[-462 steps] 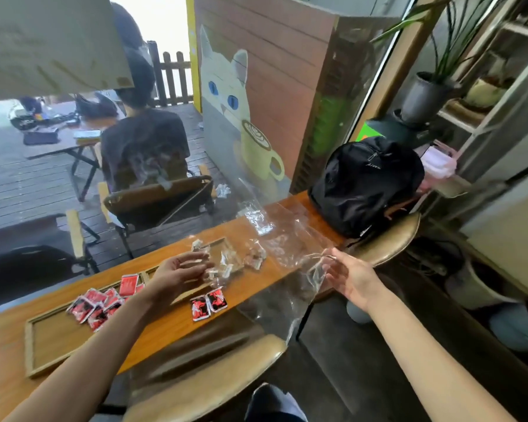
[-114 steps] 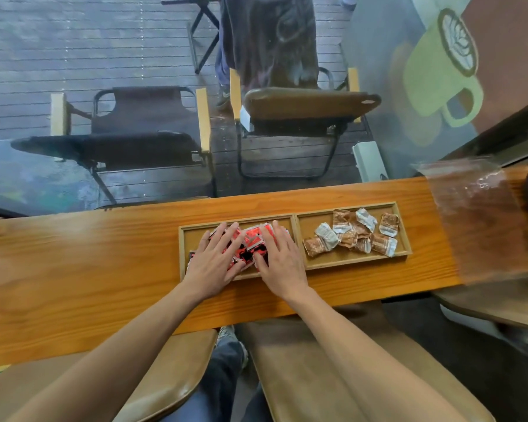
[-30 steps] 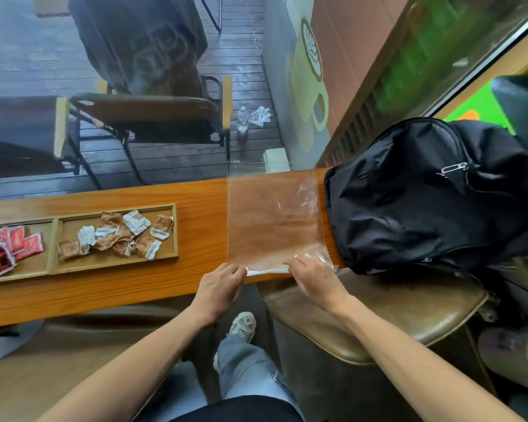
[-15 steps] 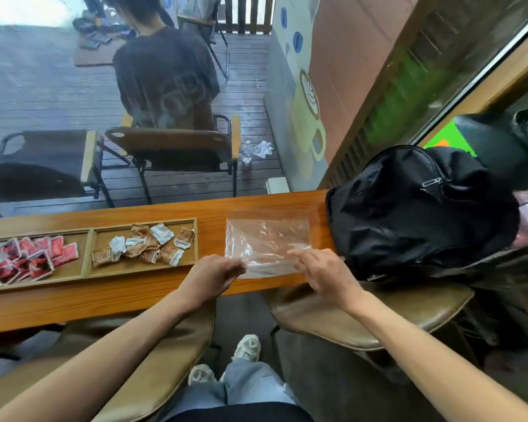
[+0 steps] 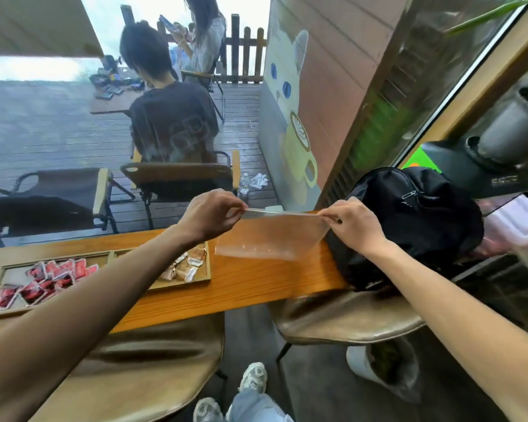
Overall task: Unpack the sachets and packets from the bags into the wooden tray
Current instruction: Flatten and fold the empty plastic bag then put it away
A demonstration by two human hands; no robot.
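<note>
A clear plastic bag hangs above the wooden counter, stretched flat between my hands. My left hand pinches its top left corner and my right hand pinches its top right corner. The bag looks empty. To the left on the counter lies the wooden tray. Its left compartment holds several red sachets. Its right compartment holds brown and white packets, partly hidden by my left forearm.
A black backpack sits on the counter's right end, just beyond my right hand. Two tan chair seats stand below the counter. Behind the glass, people sit on a wooden deck. A plant pot stands on the floor.
Both hands have lifted the clear bag off the counter and now hold it upright by its top edge. The view has tilted upward.
</note>
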